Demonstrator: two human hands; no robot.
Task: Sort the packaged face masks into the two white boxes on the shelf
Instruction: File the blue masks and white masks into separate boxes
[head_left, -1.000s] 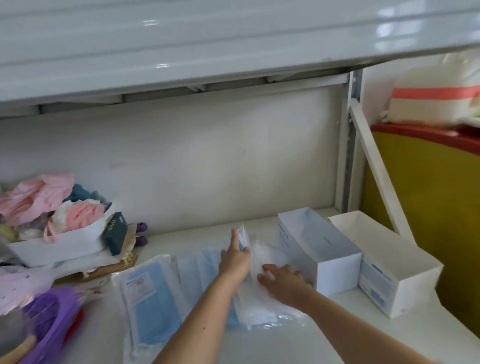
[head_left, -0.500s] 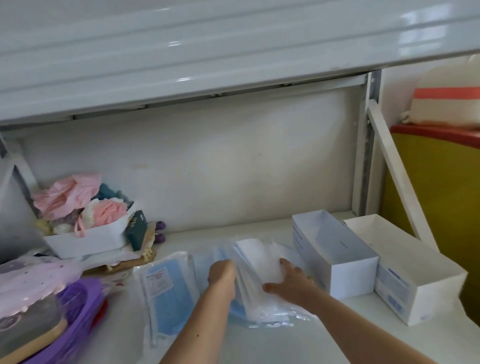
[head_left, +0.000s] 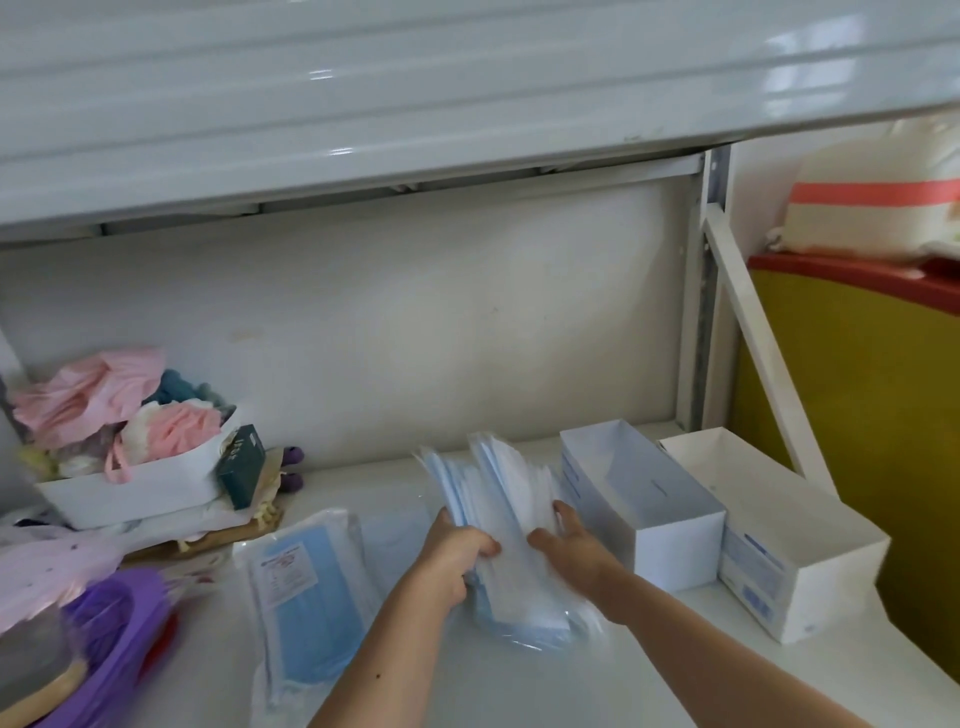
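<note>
A stack of packaged face masks (head_left: 506, 499), white and pale blue in clear wrappers, stands tilted up on the white shelf (head_left: 519, 680). My left hand (head_left: 457, 551) grips its left edge and my right hand (head_left: 571, 545) presses its right side. A flat packet of blue masks (head_left: 306, 597) lies to the left. Two open white boxes sit to the right: the nearer box (head_left: 670, 540) beside my right hand, the farther box (head_left: 810, 587) at the shelf's right end. Both look empty inside.
A white tray (head_left: 130, 493) heaped with pink and white cloth items sits at the back left, a dark green box (head_left: 241, 465) leaning on it. A purple plastic object (head_left: 109, 639) lies at the front left. An upper shelf overhangs; a yellow panel stands right.
Both hands have gathered the masks and tipped the stack more upright. My left hand closed on its left edge. The camera view shifted left.
</note>
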